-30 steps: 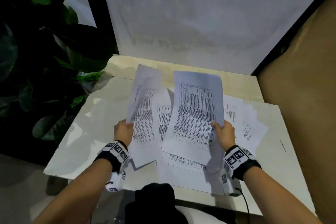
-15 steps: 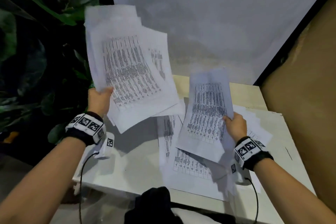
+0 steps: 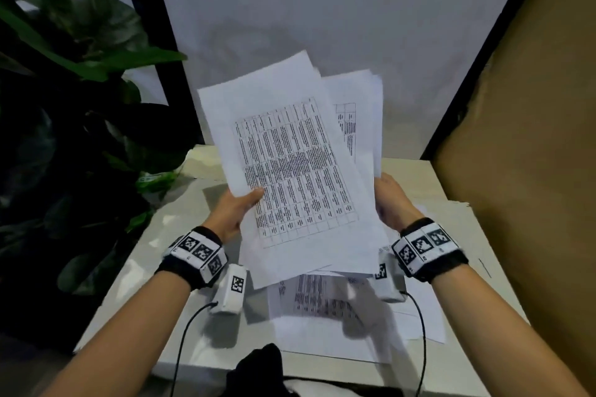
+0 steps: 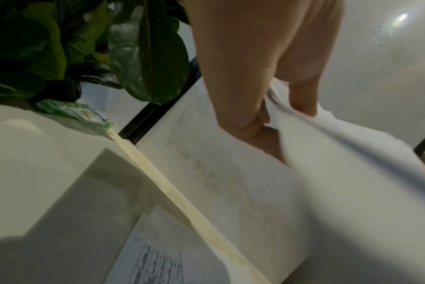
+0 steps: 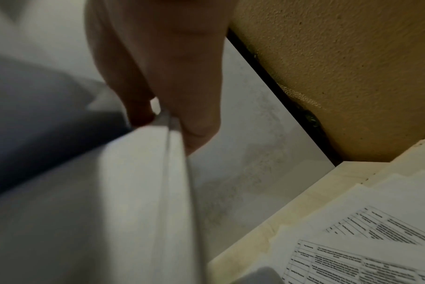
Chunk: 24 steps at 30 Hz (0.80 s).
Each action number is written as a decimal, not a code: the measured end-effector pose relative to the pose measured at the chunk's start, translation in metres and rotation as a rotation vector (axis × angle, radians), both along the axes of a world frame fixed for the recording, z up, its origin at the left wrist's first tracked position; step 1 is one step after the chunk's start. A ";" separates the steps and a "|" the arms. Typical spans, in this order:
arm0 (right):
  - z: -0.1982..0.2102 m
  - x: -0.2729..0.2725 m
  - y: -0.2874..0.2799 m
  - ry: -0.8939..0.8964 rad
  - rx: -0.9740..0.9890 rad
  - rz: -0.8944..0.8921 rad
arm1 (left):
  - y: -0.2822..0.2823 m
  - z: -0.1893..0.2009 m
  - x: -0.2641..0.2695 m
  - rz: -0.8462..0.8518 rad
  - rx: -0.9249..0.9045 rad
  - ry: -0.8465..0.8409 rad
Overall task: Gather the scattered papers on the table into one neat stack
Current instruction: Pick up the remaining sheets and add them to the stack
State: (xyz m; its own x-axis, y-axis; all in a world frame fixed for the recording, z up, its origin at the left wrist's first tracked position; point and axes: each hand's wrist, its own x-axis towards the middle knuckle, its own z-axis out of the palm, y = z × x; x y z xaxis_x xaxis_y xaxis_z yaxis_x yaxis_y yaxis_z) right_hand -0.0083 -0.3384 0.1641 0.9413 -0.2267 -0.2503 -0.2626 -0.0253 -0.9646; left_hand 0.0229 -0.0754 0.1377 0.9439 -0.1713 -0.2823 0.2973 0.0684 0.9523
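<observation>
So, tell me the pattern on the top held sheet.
White top held sheet with a black printed table grid; head view.

Dim, cool light overall. Head view: large-leaved dark green plant [image 3: 74, 113] nearly lost in shadow; cream-white tabletop [image 3: 167, 235] carries soft grey shadows; straight edges bow toward frame borders. Left wrist view: bright glare spot upper right; held white printed paper sheets [image 4: 352, 153] motion-blurred. Right wrist view: same sheets [image 5: 109, 192] smeared, shadowed.
</observation>
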 end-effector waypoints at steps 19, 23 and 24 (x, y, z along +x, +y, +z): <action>-0.035 -0.012 0.015 -0.122 -0.120 0.144 | -0.020 -0.010 -0.006 -0.061 -0.047 -0.244; -0.036 -0.011 0.016 -0.139 -0.090 0.100 | -0.020 -0.011 -0.006 -0.063 -0.066 -0.242; -0.035 -0.010 0.015 -0.137 -0.074 0.095 | -0.020 -0.010 -0.005 -0.067 -0.068 -0.249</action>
